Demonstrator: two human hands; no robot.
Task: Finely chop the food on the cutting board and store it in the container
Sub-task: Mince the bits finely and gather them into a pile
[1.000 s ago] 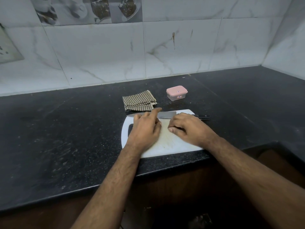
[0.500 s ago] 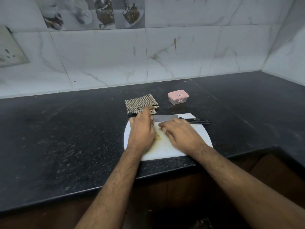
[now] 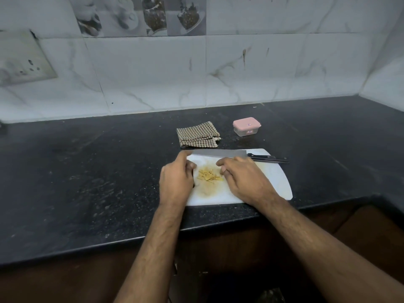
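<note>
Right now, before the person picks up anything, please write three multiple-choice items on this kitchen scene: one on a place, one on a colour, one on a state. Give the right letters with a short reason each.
1. Where does the knife lie?
A. along the far edge of the cutting board
B. on the folded cloth
C. inside the container

2. What colour is the lid of the container?
A. green
B. pink
C. black

3. What state is the container in?
A. lid off
B. tipped on its side
C. closed with its lid on

Answers:
1 A, the blade rests on the board's far side, beyond the left hand and right hand.
2 B, the lid shows pale pink.
3 C, the lid sits flat on top; the food lies on the board.
</note>
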